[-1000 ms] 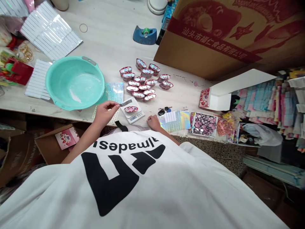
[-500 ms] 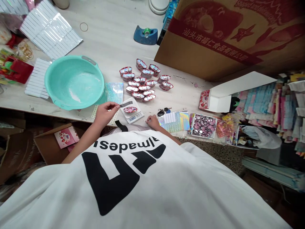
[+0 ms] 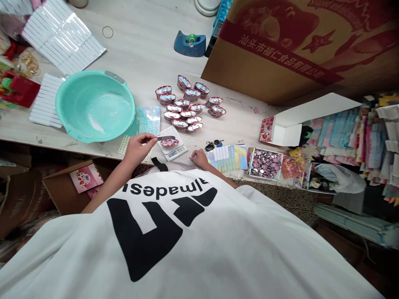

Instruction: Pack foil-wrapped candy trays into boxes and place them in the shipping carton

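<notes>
My left hand (image 3: 141, 146) pinches one end of a dark grey strip (image 3: 166, 138) between thumb and fingertips. The strip stretches rightward over a small white digital scale (image 3: 172, 154). On the scale lies an oval red-and-pink printed piece (image 3: 170, 143), and the strip meets its upper edge. My right hand (image 3: 198, 158) rests at the table edge just right of the scale, fingers curled in, with nothing visible in it. Beyond the scale stand several oval packs (image 3: 187, 114) with red rims and shiny tops.
A turquoise basin (image 3: 93, 108) is on the left. Keys (image 3: 210, 146), shiny sheets (image 3: 224, 157) and a box of small round pieces (image 3: 266, 164) lie to the right. Farther back are a blue tape dispenser (image 3: 190, 43) and a large carton (image 3: 264, 54).
The strip has come down toward the oval piece on the scale and now meets its upper edge. My right hand stays where it was. The view has shifted slightly.
</notes>
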